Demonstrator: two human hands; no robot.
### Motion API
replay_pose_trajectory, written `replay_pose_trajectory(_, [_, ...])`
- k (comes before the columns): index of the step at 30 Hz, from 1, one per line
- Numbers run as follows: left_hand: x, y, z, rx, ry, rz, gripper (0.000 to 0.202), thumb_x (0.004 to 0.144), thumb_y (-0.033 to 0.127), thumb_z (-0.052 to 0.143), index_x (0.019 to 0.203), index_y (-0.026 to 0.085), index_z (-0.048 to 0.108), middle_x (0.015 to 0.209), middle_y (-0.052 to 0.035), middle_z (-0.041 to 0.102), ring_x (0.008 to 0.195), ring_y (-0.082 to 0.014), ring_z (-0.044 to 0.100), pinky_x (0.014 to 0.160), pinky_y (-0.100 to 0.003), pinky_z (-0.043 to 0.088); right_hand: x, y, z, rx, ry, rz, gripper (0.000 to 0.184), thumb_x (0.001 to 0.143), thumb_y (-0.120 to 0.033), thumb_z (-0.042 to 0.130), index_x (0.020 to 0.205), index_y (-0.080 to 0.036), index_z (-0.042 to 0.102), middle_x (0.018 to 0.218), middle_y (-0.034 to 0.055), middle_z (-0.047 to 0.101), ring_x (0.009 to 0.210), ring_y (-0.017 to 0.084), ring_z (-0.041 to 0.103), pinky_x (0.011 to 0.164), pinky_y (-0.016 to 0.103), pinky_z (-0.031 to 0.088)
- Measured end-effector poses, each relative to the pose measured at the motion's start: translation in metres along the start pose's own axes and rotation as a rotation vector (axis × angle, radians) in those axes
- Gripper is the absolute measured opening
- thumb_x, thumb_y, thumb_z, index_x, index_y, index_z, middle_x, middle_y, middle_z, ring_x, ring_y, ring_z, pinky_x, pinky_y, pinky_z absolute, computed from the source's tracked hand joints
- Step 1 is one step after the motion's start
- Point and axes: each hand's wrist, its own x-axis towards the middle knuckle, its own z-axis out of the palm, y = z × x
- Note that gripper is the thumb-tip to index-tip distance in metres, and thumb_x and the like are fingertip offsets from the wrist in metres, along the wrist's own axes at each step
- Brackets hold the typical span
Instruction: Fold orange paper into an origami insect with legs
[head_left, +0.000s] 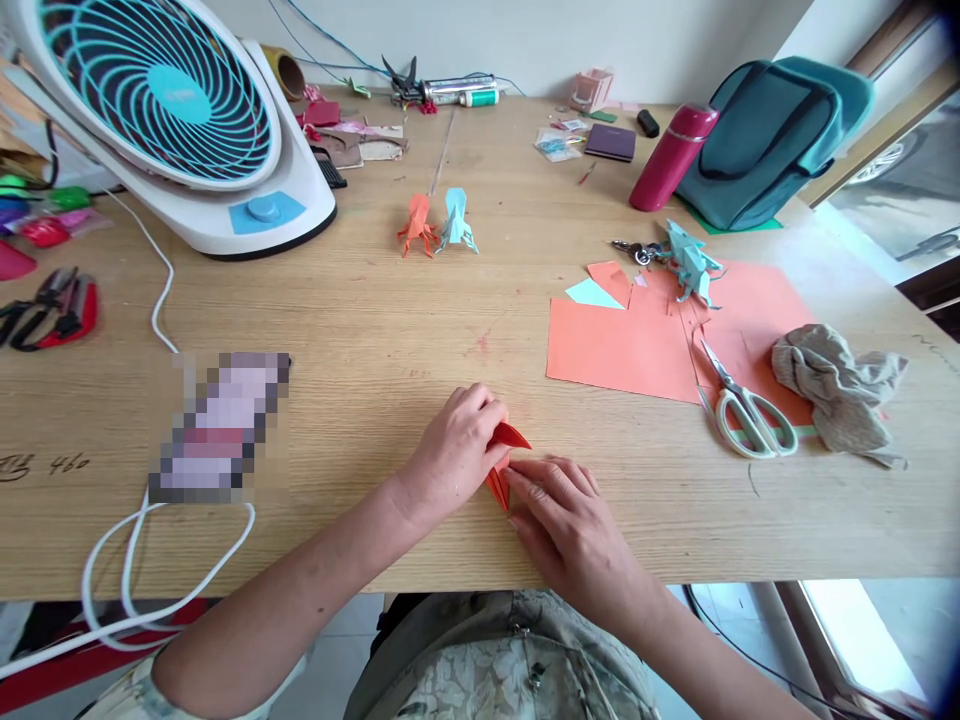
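Observation:
Close to the table's front edge, a small folded piece of orange paper (498,486) lies between my two hands. My left hand (459,445) is closed on its upper part, and a pointed orange flap sticks out to the right past the fingers. Against the right side of the paper rests my right hand (566,515), its fingers bent and close together, the tips at the fold. Part of the paper is hidden under the fingers. Farther back stand an orange folded paper figure (418,224) and a light blue one (456,220).
To the right, scissors (750,410) and a crumpled grey cloth (840,385) lie on orange paper sheets (622,345), near a blue paper insect (690,262). A pink bottle (673,158) and teal bag (765,140) stand behind. At left are a fan (262,210), pliers (56,308) and a blurred phone (221,425).

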Motion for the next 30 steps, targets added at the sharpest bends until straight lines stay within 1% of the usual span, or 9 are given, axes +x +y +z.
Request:
replay_pose_trajectory(4, [-0.003, -0.002, 0.000, 0.010, -0.009, 0.031, 0.018, 0.083, 0.000, 0.067, 0.083, 0.017, 0.060, 0.096, -0.0047, 0.059, 0.094, -0.0217, 0.057, 0.084, -0.036, 0.052, 0.000, 0.000, 0.002, -0.097, -0.021, -0.073, 0.035, 0.099, -0.017, 0.056, 0.133, -0.014, 0.061, 0.134, 0.0147, 0.064, 0.115, 0.030, 0.056, 0.099, 0.049, 0.049])
replay_pose_trajectory(8, [-0.006, -0.004, -0.002, -0.004, -0.008, 0.089, 0.021, 0.084, -0.003, 0.061, 0.087, 0.018, 0.061, 0.099, -0.0055, 0.060, 0.098, -0.0219, 0.058, 0.087, -0.036, 0.052, 0.002, 0.002, 0.002, -0.164, -0.017, -0.125, 0.034, 0.099, -0.019, 0.056, 0.132, -0.014, 0.062, 0.130, 0.0148, 0.067, 0.111, 0.030, 0.056, 0.096, 0.049, 0.052])
replay_pose_trajectory(11, [-0.007, -0.005, -0.005, 0.009, -0.029, 0.109, 0.022, 0.084, -0.004, 0.059, 0.088, 0.018, 0.061, 0.100, -0.0057, 0.060, 0.098, -0.0220, 0.058, 0.087, -0.035, 0.052, 0.003, 0.002, 0.002, -0.167, -0.024, -0.161, 0.035, 0.098, -0.015, 0.055, 0.132, -0.014, 0.062, 0.130, 0.0136, 0.068, 0.111, 0.030, 0.057, 0.096, 0.048, 0.052])
replay_pose_trajectory(14, [-0.007, -0.005, -0.007, 0.019, -0.044, 0.127, 0.023, 0.084, -0.005, 0.059, 0.087, 0.018, 0.060, 0.097, -0.0047, 0.061, 0.096, -0.0216, 0.058, 0.086, -0.034, 0.051, 0.002, 0.002, 0.001, -0.150, -0.040, -0.195, 0.041, 0.098, -0.010, 0.052, 0.137, -0.014, 0.060, 0.131, 0.0130, 0.068, 0.111, 0.029, 0.058, 0.097, 0.047, 0.053])
replay_pose_trajectory(17, [-0.006, -0.007, -0.008, 0.049, -0.059, 0.158, 0.021, 0.085, -0.002, 0.060, 0.086, 0.019, 0.060, 0.095, -0.0040, 0.063, 0.095, -0.0223, 0.057, 0.085, -0.034, 0.050, 0.000, 0.003, 0.000, -0.123, -0.067, -0.221, 0.045, 0.099, -0.009, 0.049, 0.143, -0.014, 0.055, 0.134, 0.0130, 0.067, 0.114, 0.028, 0.058, 0.099, 0.048, 0.052])
replay_pose_trajectory(22, [-0.007, -0.011, -0.007, 0.088, -0.076, 0.209, 0.018, 0.088, 0.002, 0.061, 0.092, 0.020, 0.062, 0.095, -0.0023, 0.068, 0.096, -0.0222, 0.056, 0.082, -0.032, 0.049, -0.003, 0.005, -0.003, -0.081, -0.165, -0.263, 0.043, 0.104, -0.014, 0.044, 0.146, -0.013, 0.053, 0.139, 0.0124, 0.065, 0.122, 0.029, 0.056, 0.103, 0.047, 0.049])
replay_pose_trajectory(25, [-0.010, -0.011, -0.008, 0.131, -0.067, 0.232, 0.014, 0.089, 0.005, 0.062, 0.093, 0.019, 0.063, 0.095, -0.0020, 0.069, 0.095, -0.0213, 0.057, 0.080, -0.031, 0.049, -0.003, 0.005, -0.003, -0.080, -0.170, -0.252, 0.043, 0.105, -0.015, 0.044, 0.146, -0.015, 0.054, 0.136, 0.0122, 0.067, 0.120, 0.029, 0.057, 0.102, 0.048, 0.050])
replay_pose_trajectory(28, [-0.013, -0.009, -0.011, 0.191, -0.062, 0.260, 0.009, 0.093, 0.011, 0.062, 0.092, 0.019, 0.063, 0.095, -0.0021, 0.069, 0.094, -0.0201, 0.058, 0.079, -0.029, 0.049, -0.003, 0.004, -0.003, -0.080, -0.165, -0.240, 0.043, 0.103, -0.013, 0.045, 0.145, -0.015, 0.055, 0.131, 0.0130, 0.069, 0.119, 0.028, 0.059, 0.102, 0.047, 0.051])
replay_pose_trajectory(30, [-0.014, -0.008, -0.013, 0.233, -0.066, 0.280, 0.009, 0.095, 0.012, 0.061, 0.090, 0.020, 0.063, 0.095, -0.0021, 0.070, 0.094, -0.0193, 0.058, 0.076, -0.028, 0.048, -0.003, 0.004, -0.002, -0.081, -0.155, -0.241, 0.043, 0.102, -0.011, 0.047, 0.143, -0.017, 0.057, 0.130, 0.0129, 0.069, 0.120, 0.028, 0.059, 0.102, 0.047, 0.052])
